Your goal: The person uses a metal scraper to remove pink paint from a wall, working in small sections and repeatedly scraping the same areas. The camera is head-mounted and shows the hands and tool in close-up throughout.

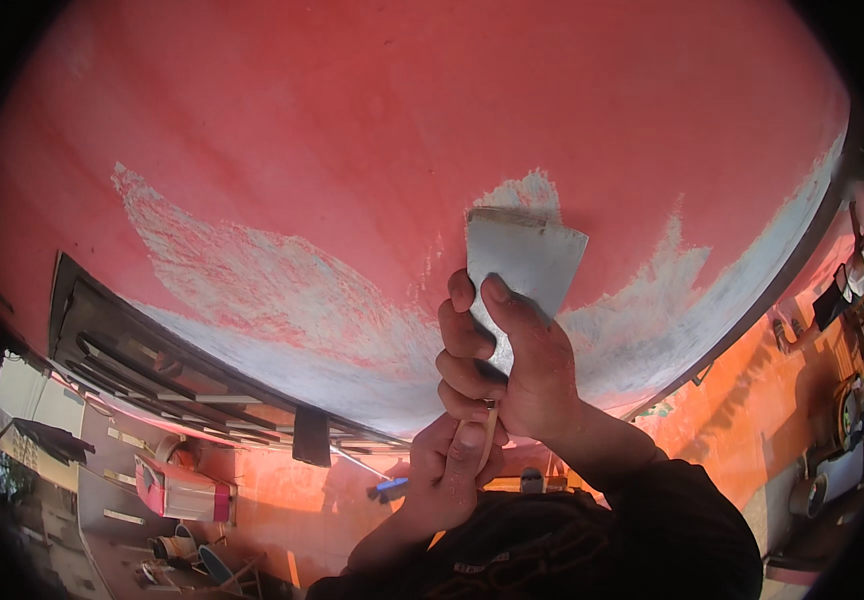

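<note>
A scraper with a wide flat metal blade (530,250) is held up in front of a red painted surface (352,120). My right hand (527,355) wraps round the lower blade, its thumb lying flat on the metal. Lower down, my left hand (452,465) is closed round the scraper's pale handle (489,432). The blade's far edge lies at a small whitish patch (527,190) with ragged edges; whether it touches cannot be told. A larger rough whitish patch (252,275) spreads to the left, and another (677,265) to the right.
Dark-framed bars (182,370) border the red surface at the left. Below stand a pink-and-white container (180,490), buckets (177,543) and an orange wall (292,500). At the far right, a person (860,265) is partly visible near assorted items.
</note>
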Demonstrator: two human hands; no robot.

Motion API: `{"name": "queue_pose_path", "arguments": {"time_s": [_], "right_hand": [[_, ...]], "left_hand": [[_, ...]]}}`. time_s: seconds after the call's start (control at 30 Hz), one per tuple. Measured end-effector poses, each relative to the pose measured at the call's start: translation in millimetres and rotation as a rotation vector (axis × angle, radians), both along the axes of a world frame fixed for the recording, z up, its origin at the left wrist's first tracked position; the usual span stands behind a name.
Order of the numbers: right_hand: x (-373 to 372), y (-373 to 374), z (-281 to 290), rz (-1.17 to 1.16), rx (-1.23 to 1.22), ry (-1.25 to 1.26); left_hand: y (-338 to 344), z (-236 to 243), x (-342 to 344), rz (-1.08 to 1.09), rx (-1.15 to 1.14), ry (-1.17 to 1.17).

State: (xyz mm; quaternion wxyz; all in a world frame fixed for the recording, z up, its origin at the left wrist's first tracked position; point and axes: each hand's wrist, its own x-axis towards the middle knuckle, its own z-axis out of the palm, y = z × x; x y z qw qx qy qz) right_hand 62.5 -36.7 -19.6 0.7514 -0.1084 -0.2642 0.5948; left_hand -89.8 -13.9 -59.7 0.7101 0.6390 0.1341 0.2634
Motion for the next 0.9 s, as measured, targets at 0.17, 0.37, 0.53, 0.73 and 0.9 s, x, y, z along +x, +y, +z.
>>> {"name": "queue_pose_path", "arguments": {"time_s": [0.17, 0.37, 0.53, 0.73, 0.9], "right_hand": [[-3.9, -2.9, -3.8, 0.008, 0.017, 0.037], [-2.1, -4.2, 3.2, 0.015, 0.002, 0.025], [0.8, -4.2, 9.6, 0.006, 0.030, -0.016], [1.7, -5.2, 10.9, -0.018, 0.025, -0.040], [1.0, -5.8, 0.5, 0.024, 0.026, -0.026]], "left_hand": [[-5.0, 8.9, -6.3, -0.025, -0.091, 0.047], [-0.5, 14.9, -6.6, -0.104, -0.086, 0.028], [-2.9, 23.5, -4.0, -0.094, -0.087, 0.055], [-5.8, 18.7, -2.0, -0.076, -0.116, 0.034], [-8.3, 13.9, -7.1, -0.088, -0.173, 0.073]]}}
